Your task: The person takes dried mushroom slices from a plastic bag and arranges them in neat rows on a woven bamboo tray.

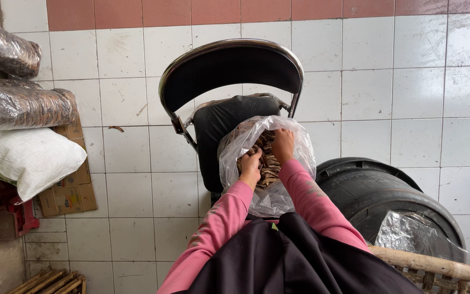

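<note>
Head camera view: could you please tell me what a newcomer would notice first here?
Both hands, the left hand and right hand, reach into a clear plastic bag of brown dried pieces resting on a black folding chair at centre. A black barrel lies lower right.

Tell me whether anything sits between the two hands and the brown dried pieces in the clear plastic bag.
Nothing visible does: the left hand and right hand are inside the clear plastic bag, directly on the brown dried pieces.

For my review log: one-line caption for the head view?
Both hands, left hand and right hand, reach into a clear plastic bag on a black chair.
</note>
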